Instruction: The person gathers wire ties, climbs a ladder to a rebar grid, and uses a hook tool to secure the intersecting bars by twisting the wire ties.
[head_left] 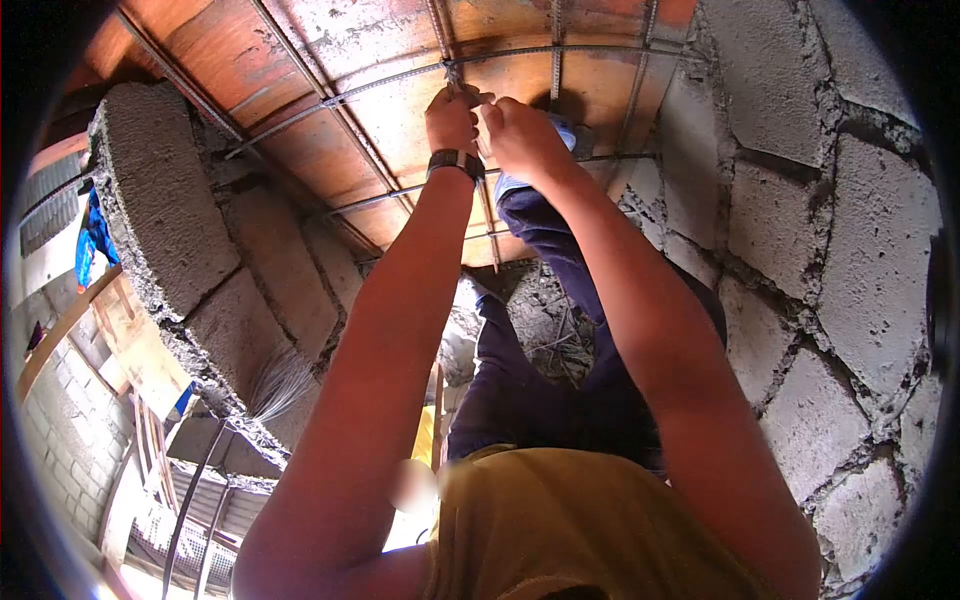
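We see both hands at twelve o'clock: left hand and right hand, fingers pinched narrow on tie wire at the rebar crossing.

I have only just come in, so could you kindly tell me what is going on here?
A person's left hand and right hand meet at a crossing of the grey steel reinforcing bars, pinching what looks like thin tie wire there. The bars form a grid over reddish-brown wooden formwork boards. Rough grey concrete block walls stand alongside, and the person's legs in dark blue trousers straddle the gap.
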